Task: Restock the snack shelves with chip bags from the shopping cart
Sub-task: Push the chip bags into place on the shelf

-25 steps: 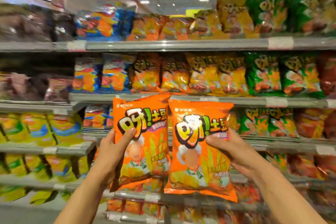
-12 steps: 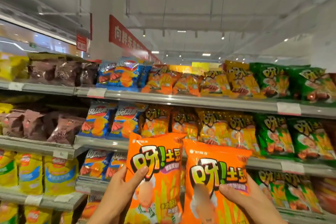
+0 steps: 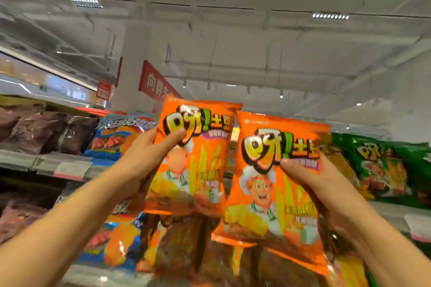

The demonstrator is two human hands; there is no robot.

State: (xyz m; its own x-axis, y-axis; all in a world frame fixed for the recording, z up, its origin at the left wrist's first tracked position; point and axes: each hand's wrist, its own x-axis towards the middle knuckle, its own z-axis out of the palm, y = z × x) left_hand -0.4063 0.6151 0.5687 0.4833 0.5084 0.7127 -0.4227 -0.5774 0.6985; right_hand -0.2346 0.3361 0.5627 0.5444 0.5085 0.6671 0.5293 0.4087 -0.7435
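Note:
I hold two orange chip bags up in front of the top shelf (image 3: 46, 165). My left hand (image 3: 144, 156) grips the left orange bag (image 3: 198, 158) by its left edge, thumb across the front. My right hand (image 3: 321, 184) grips the right orange bag (image 3: 270, 193) by its right edge, thumb on the logo. The two bags hang upright, side by side, their edges overlapping slightly. They hide the shelf section straight behind them.
The top shelf carries brown bags (image 3: 46, 128) at the left, blue bags (image 3: 116, 135) beside them and green bags (image 3: 382, 165) at the right. More blue bags (image 3: 112, 240) sit one shelf lower. A red hanging sign (image 3: 154, 81) and the ceiling fill the upper view.
Both hands have lifted the two orange bags from the middle shelves up to top-shelf height, and my view has tilted upward toward the ceiling.

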